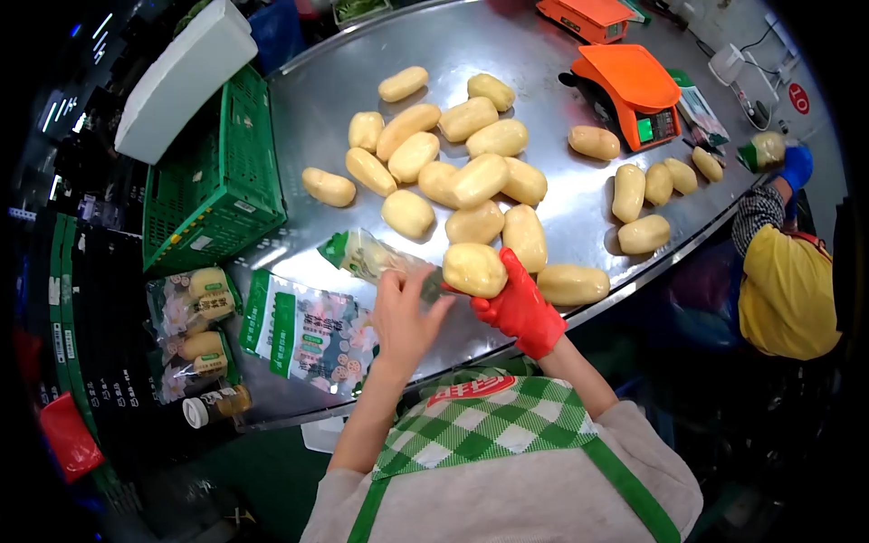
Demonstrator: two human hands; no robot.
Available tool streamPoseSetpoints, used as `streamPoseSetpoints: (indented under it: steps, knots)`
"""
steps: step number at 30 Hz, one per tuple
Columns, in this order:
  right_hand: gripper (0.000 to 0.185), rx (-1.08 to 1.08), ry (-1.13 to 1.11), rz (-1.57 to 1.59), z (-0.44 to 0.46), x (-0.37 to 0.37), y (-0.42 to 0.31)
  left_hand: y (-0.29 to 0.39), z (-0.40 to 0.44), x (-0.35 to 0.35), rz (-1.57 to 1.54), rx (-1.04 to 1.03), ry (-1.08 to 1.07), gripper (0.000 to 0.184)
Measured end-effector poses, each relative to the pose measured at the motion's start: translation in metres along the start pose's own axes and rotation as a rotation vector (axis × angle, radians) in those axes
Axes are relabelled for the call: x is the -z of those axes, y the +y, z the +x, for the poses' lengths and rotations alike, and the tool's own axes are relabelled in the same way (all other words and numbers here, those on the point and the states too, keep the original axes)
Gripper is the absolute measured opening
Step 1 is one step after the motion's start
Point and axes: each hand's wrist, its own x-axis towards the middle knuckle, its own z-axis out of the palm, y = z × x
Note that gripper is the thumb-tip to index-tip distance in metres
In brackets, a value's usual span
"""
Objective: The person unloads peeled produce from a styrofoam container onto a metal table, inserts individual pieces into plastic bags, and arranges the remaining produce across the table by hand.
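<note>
My right hand (523,312), in a red glove, grips a pale, plump piece of lotus root (475,270) above the near edge of the metal table. My bare left hand (409,315) is beside it, its fingers closed on a clear plastic bag (367,256) with green print. The bag's mouth is partly hidden behind the fingers, close to the root piece. Just past my hands lies a pile of several more lotus root pieces (480,179). Left of my left hand, flat printed bags (312,337) with flower pictures are stacked on the table.
At left stand a green crate (249,154) with a white foam box (186,77) on it, filled packs (195,303) and a jar (217,405). An orange scale (634,86) sits at right. A co-worker in yellow (787,290) holds a pack with a blue glove (797,166).
</note>
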Motion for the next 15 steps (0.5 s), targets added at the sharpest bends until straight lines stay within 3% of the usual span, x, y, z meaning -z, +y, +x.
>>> streamPoseSetpoints:
  steps: [3, 4, 7, 15]
  knots:
    - [0.054, 0.062, 0.05, -0.125, -0.002, 0.002, 0.007, 0.005, 0.003, 0.0, -0.129, -0.064, 0.032, 0.028]
    - [0.054, 0.054, 0.027, -0.033, 0.005, 0.007, 0.012, 0.004, 0.003, -0.003, -0.16, -0.077, 0.027, 0.026]
    - [0.053, 0.026, -0.051, -0.085, 0.004, 0.012, 0.021, 0.009, -0.002, -0.007, -0.27, 0.131, -0.025, 0.017]
    - [0.054, -0.071, -0.094, -0.007, 0.009, 0.02, 0.027, 0.002, -0.023, -0.013, -0.402, 0.146, 0.027, 0.007]
